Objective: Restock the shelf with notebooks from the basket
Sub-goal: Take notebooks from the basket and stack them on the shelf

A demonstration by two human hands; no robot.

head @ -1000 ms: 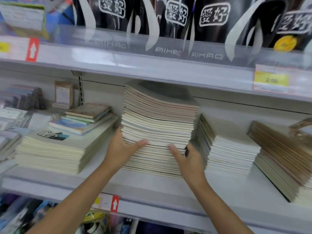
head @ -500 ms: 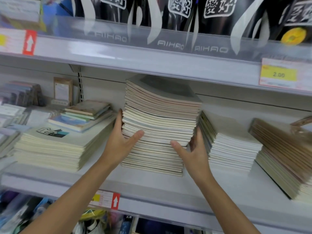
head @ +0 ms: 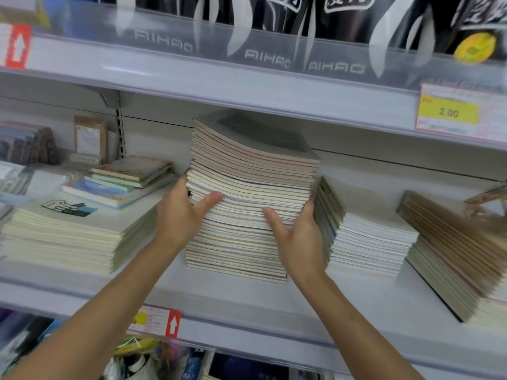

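White shop shelf (head: 329, 303) carries notebook stacks (head: 252, 171) beneath a yellow price tag (head: 448, 112).

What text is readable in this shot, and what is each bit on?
"AIHAO": three times on the upper shelf's clear strip.
"2.00": yellow price tag on that shelf's edge; its small print is blurred.
White up arrow, no words: red tag on the lower shelf edge.
White characters on the black packs: cut off, unreadable.
Notebook stack gripped by left hand and right hand: no text visible.
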